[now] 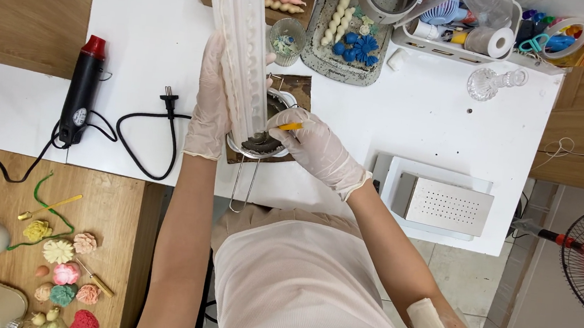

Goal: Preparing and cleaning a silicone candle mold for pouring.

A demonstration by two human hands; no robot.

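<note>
Both hands gloved, raised over white counter [156, 22]. Left hand [210, 103] wrapped around long white mold [243, 63], holding it tilted, lower end over small metal pot [260, 143]. Right hand [315, 145] pinching yellow-handled tool [290, 126], tip at mold's lower end, just above pot. Pot sits on brown mat, long handle pointing toward person. Heat gun [81, 90] with black cord well left of left hand. Perforated metal box [443, 205] right of right hand. Tray with blue flowers [352, 45] beyond hands. Bandage on right forearm.
</note>
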